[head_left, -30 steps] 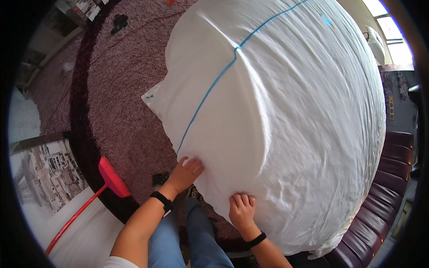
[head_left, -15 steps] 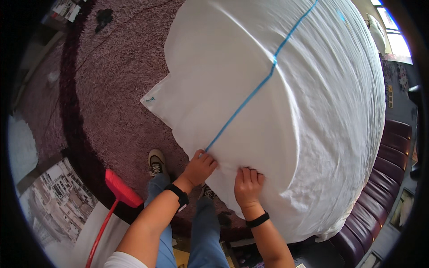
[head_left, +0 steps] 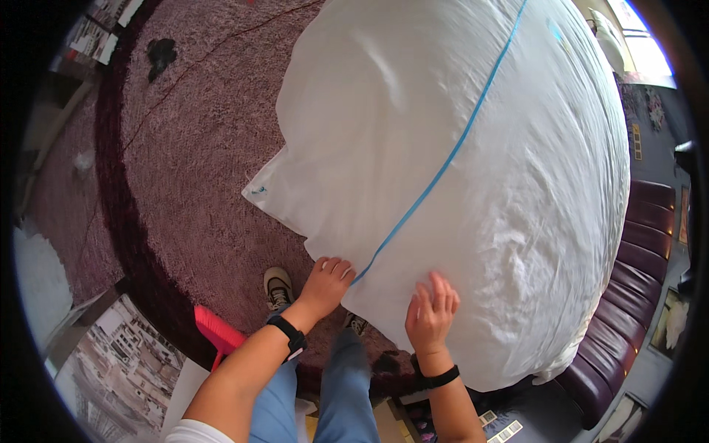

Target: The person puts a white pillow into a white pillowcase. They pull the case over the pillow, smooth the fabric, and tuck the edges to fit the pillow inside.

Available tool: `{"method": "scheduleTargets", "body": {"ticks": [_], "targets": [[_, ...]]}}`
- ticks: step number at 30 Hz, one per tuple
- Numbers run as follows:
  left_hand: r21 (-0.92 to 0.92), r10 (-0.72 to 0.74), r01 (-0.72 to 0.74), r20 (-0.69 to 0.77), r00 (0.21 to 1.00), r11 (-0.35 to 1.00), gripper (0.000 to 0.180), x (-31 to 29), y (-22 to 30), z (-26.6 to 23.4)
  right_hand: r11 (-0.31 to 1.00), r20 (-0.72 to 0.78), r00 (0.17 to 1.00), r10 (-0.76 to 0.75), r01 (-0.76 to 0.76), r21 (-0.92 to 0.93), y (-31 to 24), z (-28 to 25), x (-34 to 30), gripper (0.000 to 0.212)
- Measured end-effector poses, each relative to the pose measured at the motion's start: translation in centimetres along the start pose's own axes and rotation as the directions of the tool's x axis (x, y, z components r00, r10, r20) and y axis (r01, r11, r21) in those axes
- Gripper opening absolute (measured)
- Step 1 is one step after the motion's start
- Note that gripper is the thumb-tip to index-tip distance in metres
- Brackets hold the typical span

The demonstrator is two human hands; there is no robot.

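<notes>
A large white sheet [head_left: 384, 184] is spread over a broad, rounded shape whose inside is hidden. Across it runs a narrow blue stripe [head_left: 441, 173], down to the near left edge. My left hand [head_left: 325, 286] has its fingers curled over that edge, closed on the cloth beside the stripe's lower end. To its right, my right hand [head_left: 432, 317] is over the sheet with its fingers stretched out and nothing in them. Whether its palm touches the cloth I cannot tell. One pointed sheet corner [head_left: 258, 193] with a small blue-green mark sticks out at the left.
A purple-brown rug [head_left: 199, 155] with a dark border lies left of the sheet. By my left foot is a red broom head [head_left: 216, 330]. A dark red padded headboard [head_left: 620, 295] stands along the right. A dark clump [head_left: 160, 55] lies on the rug at the far left.
The raised folds in the sheet have sunk, and the blue stripe now runs in a smoother curve. My right hand has let go of the cloth and opened. My left hand keeps hold of the edge.
</notes>
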State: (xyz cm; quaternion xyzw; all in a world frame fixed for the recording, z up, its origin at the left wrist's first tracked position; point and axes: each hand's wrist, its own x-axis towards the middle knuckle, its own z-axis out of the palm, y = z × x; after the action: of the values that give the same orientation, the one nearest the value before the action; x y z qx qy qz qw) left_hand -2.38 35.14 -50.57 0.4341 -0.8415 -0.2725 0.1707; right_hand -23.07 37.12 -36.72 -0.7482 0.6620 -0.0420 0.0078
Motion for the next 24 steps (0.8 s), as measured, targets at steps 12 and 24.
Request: {"method": "scheduleTargets", "body": {"ticks": [12,24], "targets": [[-0.081,-0.338,0.485,0.618,0.710,0.871,0.092,1.7,-1.5,0.5,0.978,0.638,0.750,-0.176,0.204,0.030,0.5,9.7,-8.7,0.044],[-0.672,-0.782,0.602,0.055,0.621,0.431,0.065,7.4,-5.3,-1.4,0.798,0.202,0.979,-0.034,-0.094,0.595,-2.7,2.2,3.9,0.030]]}}
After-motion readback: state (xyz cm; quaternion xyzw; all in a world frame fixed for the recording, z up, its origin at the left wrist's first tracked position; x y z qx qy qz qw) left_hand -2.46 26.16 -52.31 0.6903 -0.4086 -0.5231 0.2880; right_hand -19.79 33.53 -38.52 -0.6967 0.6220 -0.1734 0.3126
